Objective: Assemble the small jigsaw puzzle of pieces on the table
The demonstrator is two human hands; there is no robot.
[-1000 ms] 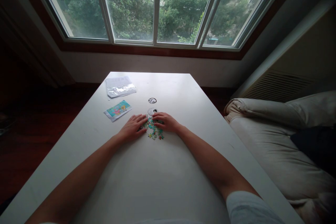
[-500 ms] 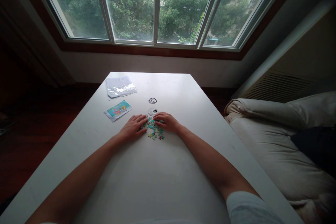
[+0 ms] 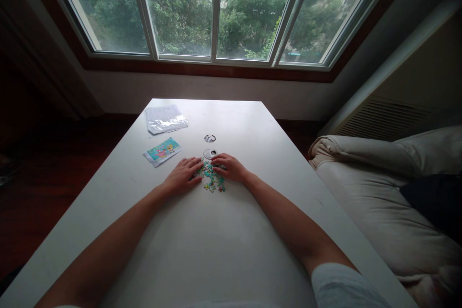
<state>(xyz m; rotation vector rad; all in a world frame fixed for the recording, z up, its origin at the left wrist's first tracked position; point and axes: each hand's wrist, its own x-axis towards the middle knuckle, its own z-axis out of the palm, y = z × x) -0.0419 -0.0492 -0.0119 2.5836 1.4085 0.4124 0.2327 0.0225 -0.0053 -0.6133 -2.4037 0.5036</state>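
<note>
A small heap of green, yellow and red jigsaw puzzle pieces (image 3: 212, 180) lies on the white table (image 3: 212, 245). My left hand (image 3: 183, 175) rests at the left side of the heap, palm down with its fingers stretched out, partly covering some pieces. On the right side my right hand (image 3: 230, 167) lies with fingers apart, its fingertips over the upper edge of the heap. Just beyond the fingers is a round lid-like disc (image 3: 208, 154) with a dark spot. A smaller shiny round piece (image 3: 210, 138) sits behind it.
A colourful picture card (image 3: 163, 151) lies to the left of the heap. Behind it is a clear plastic bag with white paper (image 3: 166, 119). A pale sofa (image 3: 361, 192) stands right of the table, and a window (image 3: 212, 14) is ahead.
</note>
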